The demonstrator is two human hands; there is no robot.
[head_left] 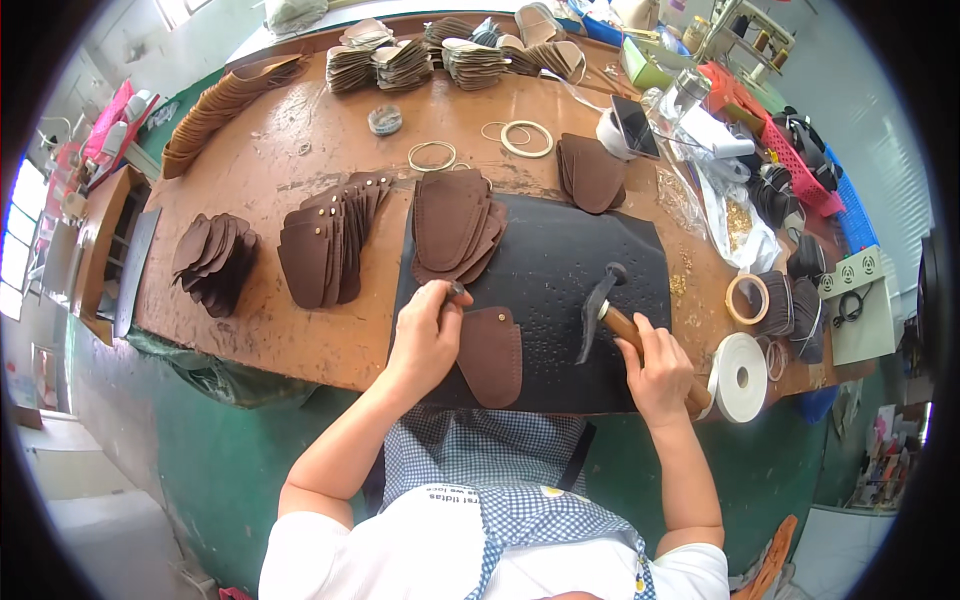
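My right hand [660,372] is closed round the wooden handle of a hammer [620,322]. Its dark metal head [597,305] is over the right part of a black mat [560,260] marked with small dents. My left hand [430,335] pinches a short dark metal piece [459,291], perhaps a punch or setter; its full shape is hidden by the fingers. Just below and right of that hand, a brown leather piece [490,360] lies flat on the mat, with stitch holes along its edge and one brass-coloured stud [502,317]. Beyond the hand rests a pile of similar brown pieces [455,225].
Studded brown pieces [330,245] and a darker stack [213,260] stand to the left. Tape rings [526,139], a phone [634,127] and more leather [590,172] lie behind. A white roll [740,378] and tan tape roll [747,299] sit on the right.
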